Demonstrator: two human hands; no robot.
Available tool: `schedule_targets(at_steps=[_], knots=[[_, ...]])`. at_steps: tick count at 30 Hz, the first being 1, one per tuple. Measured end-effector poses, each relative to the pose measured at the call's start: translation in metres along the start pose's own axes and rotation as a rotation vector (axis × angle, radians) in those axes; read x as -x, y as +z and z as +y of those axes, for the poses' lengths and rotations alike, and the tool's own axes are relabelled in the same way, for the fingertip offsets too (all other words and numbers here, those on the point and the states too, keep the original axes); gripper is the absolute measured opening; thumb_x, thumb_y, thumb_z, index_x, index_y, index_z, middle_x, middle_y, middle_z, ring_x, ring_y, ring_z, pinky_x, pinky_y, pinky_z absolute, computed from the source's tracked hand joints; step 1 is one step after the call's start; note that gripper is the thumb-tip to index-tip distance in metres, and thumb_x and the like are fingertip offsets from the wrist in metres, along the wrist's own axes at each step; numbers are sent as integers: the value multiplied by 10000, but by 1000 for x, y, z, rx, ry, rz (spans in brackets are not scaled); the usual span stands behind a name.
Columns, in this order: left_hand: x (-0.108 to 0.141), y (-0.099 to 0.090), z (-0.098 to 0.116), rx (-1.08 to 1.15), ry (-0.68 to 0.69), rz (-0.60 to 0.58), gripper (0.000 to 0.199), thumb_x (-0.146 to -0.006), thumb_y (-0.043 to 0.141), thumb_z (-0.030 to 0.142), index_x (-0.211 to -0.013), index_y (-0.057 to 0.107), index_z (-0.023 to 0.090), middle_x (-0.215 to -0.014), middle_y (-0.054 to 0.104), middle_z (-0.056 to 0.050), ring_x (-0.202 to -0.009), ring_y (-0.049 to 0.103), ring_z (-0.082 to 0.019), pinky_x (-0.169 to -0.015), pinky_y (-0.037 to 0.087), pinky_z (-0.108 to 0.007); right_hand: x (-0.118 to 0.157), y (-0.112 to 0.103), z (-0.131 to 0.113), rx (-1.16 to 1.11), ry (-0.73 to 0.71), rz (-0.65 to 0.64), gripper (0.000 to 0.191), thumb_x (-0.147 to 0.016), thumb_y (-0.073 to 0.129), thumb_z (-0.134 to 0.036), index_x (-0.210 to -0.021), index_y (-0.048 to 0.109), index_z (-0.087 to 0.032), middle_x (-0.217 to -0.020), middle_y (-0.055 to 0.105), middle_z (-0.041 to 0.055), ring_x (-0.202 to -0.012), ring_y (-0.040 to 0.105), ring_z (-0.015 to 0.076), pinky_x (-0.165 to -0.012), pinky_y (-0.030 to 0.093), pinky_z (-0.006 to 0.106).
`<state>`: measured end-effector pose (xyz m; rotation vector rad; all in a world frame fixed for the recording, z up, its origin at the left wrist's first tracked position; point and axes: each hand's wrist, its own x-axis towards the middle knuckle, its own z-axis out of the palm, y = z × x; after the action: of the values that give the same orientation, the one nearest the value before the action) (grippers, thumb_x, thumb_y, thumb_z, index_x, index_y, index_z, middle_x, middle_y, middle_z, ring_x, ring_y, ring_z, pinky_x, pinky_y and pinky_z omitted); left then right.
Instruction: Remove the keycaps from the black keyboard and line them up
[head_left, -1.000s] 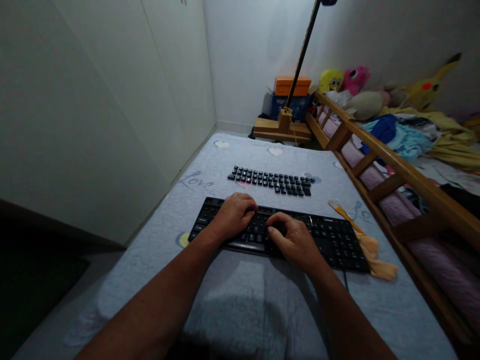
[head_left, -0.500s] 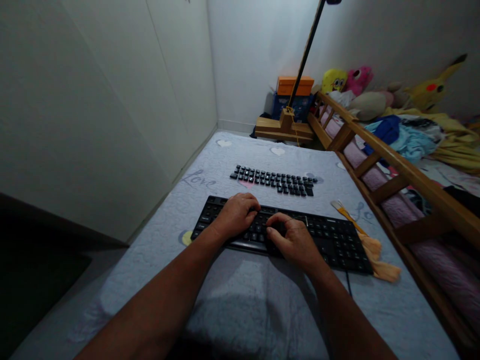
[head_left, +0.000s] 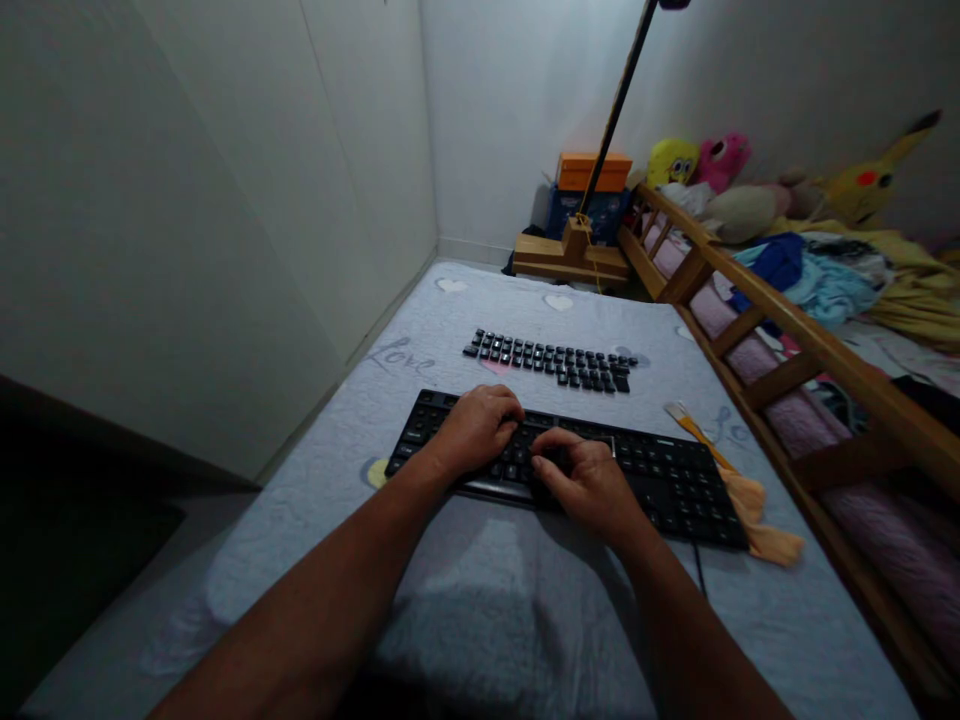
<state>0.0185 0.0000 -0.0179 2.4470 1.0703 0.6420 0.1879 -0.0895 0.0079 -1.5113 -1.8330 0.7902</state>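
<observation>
A black computer keyboard [head_left: 675,480] lies across the bedspread, with some key positions showing no caps. My left hand [head_left: 480,425] rests on its left half, fingers curled together toward the far edge; the fingertips are partly hidden. Just right of it, my right hand [head_left: 585,475] is closed in a pinch low over the middle keys. A thin metal wire [head_left: 613,446] sticks out beyond the right knuckles; the rest of it is hidden by the hand. Behind the keyboard, loose black keycaps [head_left: 555,357] lie in rows on the cloth.
A flat brush [head_left: 697,430] and an orange cloth [head_left: 772,543] lie beside the keyboard's right end. A cable [head_left: 699,570] runs toward me. Along the right stands a wooden bed rail [head_left: 795,330]; a lamp stand [head_left: 574,250] and an orange box [head_left: 594,171] are at the back.
The view has shifted very slightly. Both hands keep almost the same places on the keyboard, and the keycap rows look unchanged.
</observation>
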Motion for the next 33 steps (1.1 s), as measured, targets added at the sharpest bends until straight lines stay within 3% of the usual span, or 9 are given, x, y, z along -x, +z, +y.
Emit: schedule_targets(at_steps=[12, 20, 29, 33], knots=[[0, 0, 0, 4, -14, -6, 179, -791, 579, 105, -884, 712, 179, -1006, 695, -51, -992, 610, -213, -952, 466, -355, -1, 3, 3, -20, 50, -17, 134, -841, 551, -262, -880, 640, -171, -611, 569, -24, -528, 502, 117, -513, 374, 221], [1, -2, 2, 0, -23, -8, 181, -788, 582, 97, -885, 712, 179, -999, 696, -54, -990, 611, -214, -946, 467, -354, -1, 0, 1, 101, -55, -17, 128, -822, 545, -193, -887, 654, -179, -704, 647, -3, -596, 554, 131, -600, 409, 242], [0, -2, 2, 6, -13, -12, 192, -785, 577, 87, -889, 712, 176, -1001, 696, -54, -997, 613, -212, -953, 466, -350, -2, 3, 3, 88, -24, 5, 107, -833, 546, -208, -869, 644, -184, -712, 665, 8, -621, 586, 146, -618, 433, 261], [0, -3, 2, 9, -14, -17, 184, -785, 583, 86, -885, 710, 175, -1002, 697, -53, -1000, 612, -214, -954, 466, -350, -3, 4, 4, 85, -66, 30, 78, -784, 600, -159, -844, 635, -194, -852, 671, 35, -785, 614, 171, -730, 466, 283]])
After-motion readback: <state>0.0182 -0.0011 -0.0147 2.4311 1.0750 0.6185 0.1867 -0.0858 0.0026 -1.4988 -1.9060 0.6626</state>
